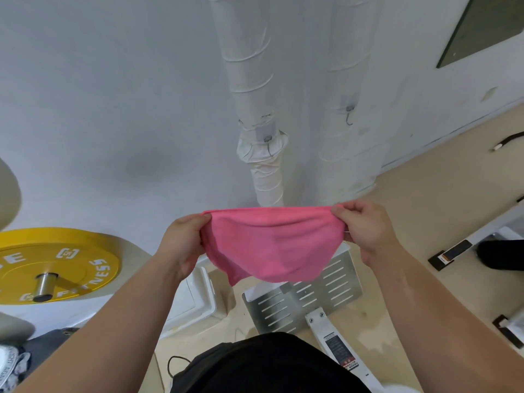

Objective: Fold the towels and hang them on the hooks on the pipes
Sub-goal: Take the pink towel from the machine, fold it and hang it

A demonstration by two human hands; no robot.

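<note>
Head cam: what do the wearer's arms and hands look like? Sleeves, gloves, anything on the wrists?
Left hand and right hand are bare: no gloves, no watch or wristband showing. Left forearm and right forearm uncovered to the frame edge, no sleeves in view. A black garment shows at the body below.

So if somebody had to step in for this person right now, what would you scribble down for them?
Left hand: grips the pink towel at its left end.
Right hand: pinches its right end.
The towel sags between them, in front of the pipes.
Done: nothing hung; left hook and right hook are bare.
Left: finish folding, then hang it on a hook.
</note>
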